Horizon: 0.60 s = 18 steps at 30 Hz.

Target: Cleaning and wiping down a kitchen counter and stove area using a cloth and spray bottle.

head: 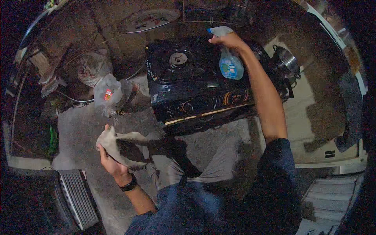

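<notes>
Before me stands a black gas stove (pixel 182 85) with a round burner (pixel 178 59) on its left side and a control panel along the front. My right hand (pixel 232 39) grips the neck of a spray bottle (pixel 231 66) with a blue label and pale liquid, held over the stove's right half. Its white trigger head points left, with a blue nozzle tip. To the left of the stove and nearer my body, my left hand (pixel 113 163) holds a pale cloth (pixel 110 142) that hangs toward my lap.
A steel pot (pixel 285 61) with handles is right of the stove. Translucent plastic bags (pixel 107 92) lie to the left, beside a hose (pixel 79 100). A large oval tray (pixel 149 20) leans behind. A ribbed metal panel (pixel 78 198) is at lower left. The room is dim.
</notes>
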Motion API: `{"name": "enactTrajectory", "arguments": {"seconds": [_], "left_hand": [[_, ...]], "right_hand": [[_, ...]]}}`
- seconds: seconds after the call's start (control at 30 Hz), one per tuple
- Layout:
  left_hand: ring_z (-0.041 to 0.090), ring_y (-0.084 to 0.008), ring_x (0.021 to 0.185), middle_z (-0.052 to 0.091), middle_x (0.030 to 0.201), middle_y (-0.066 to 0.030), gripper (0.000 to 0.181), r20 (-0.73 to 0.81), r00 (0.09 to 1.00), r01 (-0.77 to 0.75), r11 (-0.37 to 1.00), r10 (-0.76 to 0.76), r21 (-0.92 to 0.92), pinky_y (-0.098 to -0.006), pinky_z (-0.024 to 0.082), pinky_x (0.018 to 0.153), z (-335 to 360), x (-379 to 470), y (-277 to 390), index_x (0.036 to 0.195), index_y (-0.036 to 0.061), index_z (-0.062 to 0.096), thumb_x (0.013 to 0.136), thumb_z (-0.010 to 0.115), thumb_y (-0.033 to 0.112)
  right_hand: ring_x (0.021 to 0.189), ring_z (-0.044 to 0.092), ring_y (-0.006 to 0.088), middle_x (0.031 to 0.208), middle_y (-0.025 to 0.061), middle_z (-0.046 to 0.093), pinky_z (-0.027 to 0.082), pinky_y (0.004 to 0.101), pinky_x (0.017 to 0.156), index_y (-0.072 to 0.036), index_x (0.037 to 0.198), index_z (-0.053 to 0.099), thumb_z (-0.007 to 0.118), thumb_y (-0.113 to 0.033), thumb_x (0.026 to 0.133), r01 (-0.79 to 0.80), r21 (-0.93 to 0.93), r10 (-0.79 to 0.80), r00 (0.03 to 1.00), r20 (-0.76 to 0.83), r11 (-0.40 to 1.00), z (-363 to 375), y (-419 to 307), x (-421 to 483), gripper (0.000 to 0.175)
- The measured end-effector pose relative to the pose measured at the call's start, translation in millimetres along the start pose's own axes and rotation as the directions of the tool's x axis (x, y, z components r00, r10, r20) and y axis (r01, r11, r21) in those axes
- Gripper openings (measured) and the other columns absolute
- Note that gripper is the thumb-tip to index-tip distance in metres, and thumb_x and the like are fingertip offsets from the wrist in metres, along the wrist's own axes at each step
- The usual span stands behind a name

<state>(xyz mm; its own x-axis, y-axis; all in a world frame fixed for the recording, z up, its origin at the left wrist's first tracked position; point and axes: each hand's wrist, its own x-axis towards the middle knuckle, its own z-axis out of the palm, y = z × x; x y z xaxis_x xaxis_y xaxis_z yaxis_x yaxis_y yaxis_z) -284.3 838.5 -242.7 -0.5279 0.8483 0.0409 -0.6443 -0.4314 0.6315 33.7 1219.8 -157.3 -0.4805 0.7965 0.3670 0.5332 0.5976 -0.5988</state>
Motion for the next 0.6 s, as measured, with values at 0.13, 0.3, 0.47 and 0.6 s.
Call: {"name": "enactTrajectory", "arguments": {"seconds": [0.13,0.3,0.47,0.6], "left_hand": [[0.045,-0.025,0.112,0.042,0.129,-0.0121,0.05,-0.009,1.0,0.02,0.999,-0.02,0.026,-0.0402,0.035,0.097,-4.7,0.4,-0.1,0.131,0.0007,0.03,0.095,0.025,0.035],[0.046,-0.0261,0.111,0.043,0.128,-0.0126,0.051,0.048,0.999,0.011,0.998,-0.014,0.056,-0.0409,0.035,0.096,-9.8,3.0,-2.5,0.132,0.0009,0.028,0.095,0.024,0.035],[0.046,-0.0261,0.111,0.042,0.128,-0.0123,0.05,0.045,0.995,0.083,0.996,-0.084,0.016,-0.0413,0.036,0.095,10.8,1.4,-4.8,0.133,0.0021,0.028,0.095,0.025,0.035],[0.046,-0.0256,0.112,0.043,0.128,-0.0115,0.051,0.016,0.996,0.084,0.996,-0.084,0.004,-0.041,0.036,0.095,15.5,3.1,-6.5,0.133,0.0036,0.027,0.094,0.025,0.036]], "right_hand": [[0.072,0.054,0.0152,0.076,0.0027,0.059,0.042,0.0311,0.064,-0.004,0.079,0.058,0.073,-0.032,0.064,-0.289,-0.114,0.283,0.957,-0.072,0.95,-28.7,23.9,-12.9,0.035],[0.078,0.058,0.0202,0.085,0.0078,0.063,0.044,0.0329,0.071,-0.004,0.088,0.062,0.072,-0.041,0.063,-0.489,-0.532,0.448,0.868,-0.215,0.691,-54.8,41.7,-29.4,0.046],[0.079,0.059,0.0224,0.084,0.0101,0.064,0.044,0.0346,0.073,-0.004,0.084,0.063,0.071,-0.043,0.064,-0.538,-0.315,0.471,0.841,-0.267,0.782,-80.1,59.3,-63.5,0.045],[0.078,0.06,0.0223,0.083,0.0104,0.064,0.044,0.0349,0.071,-0.006,0.081,0.064,0.071,-0.041,0.063,-0.601,-0.297,0.491,0.789,-0.37,0.742,-96.5,56.1,-82.3,0.041]]}}
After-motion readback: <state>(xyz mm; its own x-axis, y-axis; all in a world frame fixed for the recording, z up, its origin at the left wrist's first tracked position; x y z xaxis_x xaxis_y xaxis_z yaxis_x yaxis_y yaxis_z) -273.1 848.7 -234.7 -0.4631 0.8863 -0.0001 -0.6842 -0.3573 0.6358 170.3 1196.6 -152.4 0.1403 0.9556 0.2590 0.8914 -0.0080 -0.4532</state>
